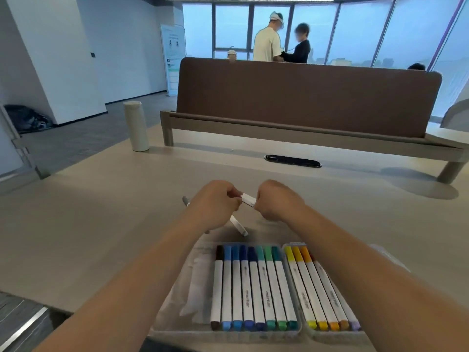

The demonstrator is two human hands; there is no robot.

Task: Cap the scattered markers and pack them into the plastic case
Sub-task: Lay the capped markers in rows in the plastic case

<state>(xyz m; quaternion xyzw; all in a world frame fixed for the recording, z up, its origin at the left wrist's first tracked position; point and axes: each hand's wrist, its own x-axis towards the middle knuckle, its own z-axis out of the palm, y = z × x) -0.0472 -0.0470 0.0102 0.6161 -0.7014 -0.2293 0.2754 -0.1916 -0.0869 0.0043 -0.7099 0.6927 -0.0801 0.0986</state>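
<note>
1. A white-barrelled marker (248, 199) is pinched at each end between the left hand (215, 204) and the right hand (276, 201), over the middle of the desk (101, 224).
2. The clear plastic case (193, 288) at the near edge holds capped markers (256, 288) printed "marker".

Pinches a white marker (248, 199) between left hand (215, 204) and right hand (276, 201), fingers curled round either end, above the desk (101, 224). Below the left hand, a 2nd marker (238, 227), white, on the desk; just left of that hand, a grey marker (185, 200). Nearer, an open clear case (177, 301): 8 capped markers (253, 288) side by side in its left part, yellows and oranges in the right part, partly under the right forearm. Far left, an upright pale bottle (136, 125).
</note>
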